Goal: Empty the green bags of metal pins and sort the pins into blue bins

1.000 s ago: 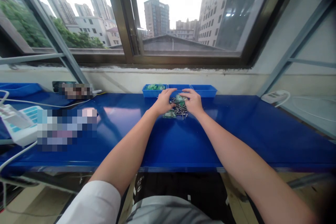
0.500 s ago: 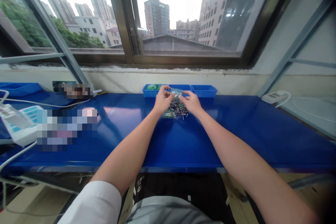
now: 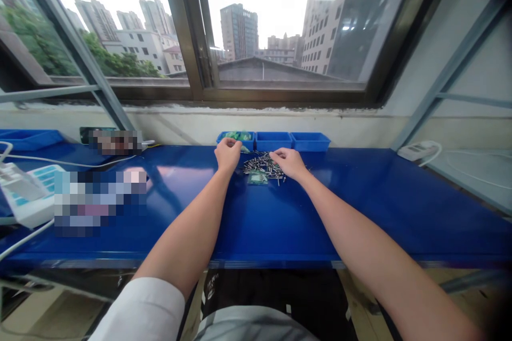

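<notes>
My left hand is closed in a pinch in front of the left blue bin. At its fingertips is a small greenish plastic bag, partly hidden by the fingers. Over the right side of a loose pile of thin metal pins, like rivets or screws, my right hand has its thumb and fingers together; anything between them is too small to make out. Another small clear green bag lies flat at the pile's near edge.
Green bags fill the left bin, beside a middle blue bin and a right blue bin. Power strips with white cables lie at the left and right of the blue table. Metal frame posts flank the window.
Both hands were together on a bag over the pile. My left hand has moved left with it to the left bin; my right hand has come away from the bag and sits lower, by the pins.
</notes>
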`<state>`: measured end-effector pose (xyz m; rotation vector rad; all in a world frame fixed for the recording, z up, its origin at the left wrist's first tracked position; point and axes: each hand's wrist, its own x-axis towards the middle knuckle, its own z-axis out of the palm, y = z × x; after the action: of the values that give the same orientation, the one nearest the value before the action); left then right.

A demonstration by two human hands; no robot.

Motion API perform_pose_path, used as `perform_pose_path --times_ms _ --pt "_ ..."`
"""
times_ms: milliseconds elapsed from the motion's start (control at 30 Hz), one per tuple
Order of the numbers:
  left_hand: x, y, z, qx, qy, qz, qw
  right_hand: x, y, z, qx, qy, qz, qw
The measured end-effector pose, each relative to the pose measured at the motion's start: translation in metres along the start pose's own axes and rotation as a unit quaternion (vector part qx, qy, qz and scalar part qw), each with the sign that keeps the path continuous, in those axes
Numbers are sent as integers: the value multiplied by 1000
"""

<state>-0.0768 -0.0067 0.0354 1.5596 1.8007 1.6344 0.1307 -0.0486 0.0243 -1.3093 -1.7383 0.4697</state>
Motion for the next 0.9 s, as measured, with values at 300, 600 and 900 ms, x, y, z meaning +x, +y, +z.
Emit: perform_pose_path --times_ms 300,600,900 --pt "24 -21 -5 -231 -186 -82 951 -2 -5 -4 -58 -23 -38 997" --pt "24 -28 -3 -109 -135 -54 983 -4 -4 -3 -81 -58 -51 994" --pt "1 6 -4 264 -307 98 909 -8 -8 -1 -124 -134 -197 963"
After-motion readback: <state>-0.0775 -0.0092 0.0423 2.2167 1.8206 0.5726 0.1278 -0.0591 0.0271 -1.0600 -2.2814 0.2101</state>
